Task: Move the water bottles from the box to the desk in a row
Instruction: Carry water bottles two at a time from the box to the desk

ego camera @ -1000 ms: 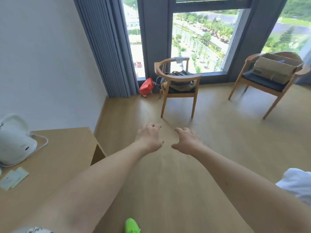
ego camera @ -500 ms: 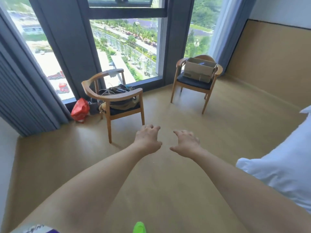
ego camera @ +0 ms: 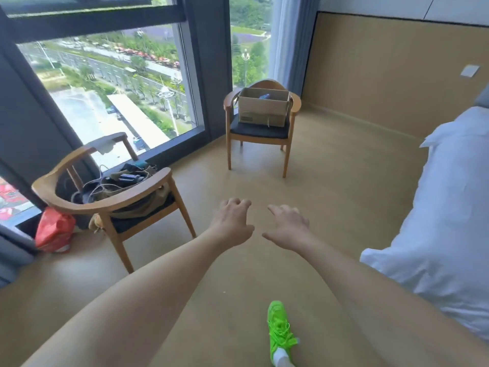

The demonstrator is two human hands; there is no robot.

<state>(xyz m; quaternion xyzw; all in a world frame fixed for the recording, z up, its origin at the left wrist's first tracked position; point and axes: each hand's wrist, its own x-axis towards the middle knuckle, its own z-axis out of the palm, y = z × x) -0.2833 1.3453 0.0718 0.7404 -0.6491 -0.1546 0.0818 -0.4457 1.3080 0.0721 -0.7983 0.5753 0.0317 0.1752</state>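
Though open, box (ego camera: 263, 110) shows only something blue, unclear

box (ego camera: 263, 110): contents mostly hidden, blue bit unclear | bed (ego camera: 436, 221): cut off right

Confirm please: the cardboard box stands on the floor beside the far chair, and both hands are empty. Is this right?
Not quite. In the head view the cardboard box stands on the seat of the far chair, not on the floor. The left hand and right hand are indeed empty.
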